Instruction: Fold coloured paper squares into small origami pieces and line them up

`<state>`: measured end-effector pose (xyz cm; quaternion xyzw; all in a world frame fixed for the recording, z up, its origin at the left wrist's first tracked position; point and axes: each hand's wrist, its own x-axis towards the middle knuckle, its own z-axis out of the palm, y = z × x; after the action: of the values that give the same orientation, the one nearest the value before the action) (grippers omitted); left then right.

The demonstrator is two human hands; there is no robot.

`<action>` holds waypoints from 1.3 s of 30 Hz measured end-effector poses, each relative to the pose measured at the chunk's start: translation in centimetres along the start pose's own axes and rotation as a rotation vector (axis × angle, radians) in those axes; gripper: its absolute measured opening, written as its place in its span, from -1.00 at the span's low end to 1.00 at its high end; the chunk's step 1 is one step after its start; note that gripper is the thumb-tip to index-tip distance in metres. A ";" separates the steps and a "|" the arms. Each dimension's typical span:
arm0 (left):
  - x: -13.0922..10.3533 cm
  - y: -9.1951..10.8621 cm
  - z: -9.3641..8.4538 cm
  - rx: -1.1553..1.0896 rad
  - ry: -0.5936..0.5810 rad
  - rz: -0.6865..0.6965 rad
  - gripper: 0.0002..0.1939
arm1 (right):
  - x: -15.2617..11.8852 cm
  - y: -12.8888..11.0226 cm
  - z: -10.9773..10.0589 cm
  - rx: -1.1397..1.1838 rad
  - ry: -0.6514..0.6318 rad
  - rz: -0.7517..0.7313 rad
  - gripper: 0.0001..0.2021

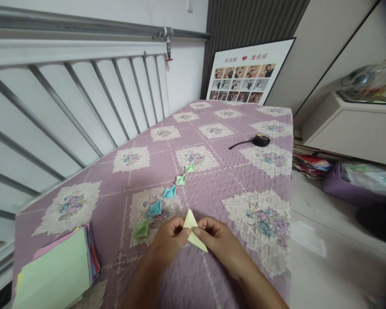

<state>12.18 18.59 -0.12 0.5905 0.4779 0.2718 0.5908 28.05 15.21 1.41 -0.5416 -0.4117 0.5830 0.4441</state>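
A pale yellow sheet of paper, folded into a narrow pointed shape (190, 221), is pinched between both my hands over the quilted cover. My left hand (169, 238) grips its left edge with thumb and fingers. On the other side, my right hand (220, 242) pinches the right edge, the two thumbs close together. Beyond and left of my hands runs a slanting row of small folded paper boats: a green one (141, 229) nearest, then a blue one (155, 208), another blue one (169, 192), a green one (180, 180) and a farther green one (189, 168).
A stack of coloured paper (53, 270) lies at the front left. A black tape measure (260, 140) with a strap rests toward the right edge of the purple floral cover (212, 171). A radiator (83, 98) borders the left, and a photo board (249, 71) leans behind.
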 end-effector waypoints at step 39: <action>-0.4 -0.1 0.1 -0.482 -0.142 0.008 -0.71 | -1.2 -0.5 0.9 0.551 -0.221 0.083 -0.65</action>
<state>12.07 18.16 -0.14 0.4519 0.3541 0.3383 0.7456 27.23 14.21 2.22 -0.3501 -0.2613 0.7459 0.5028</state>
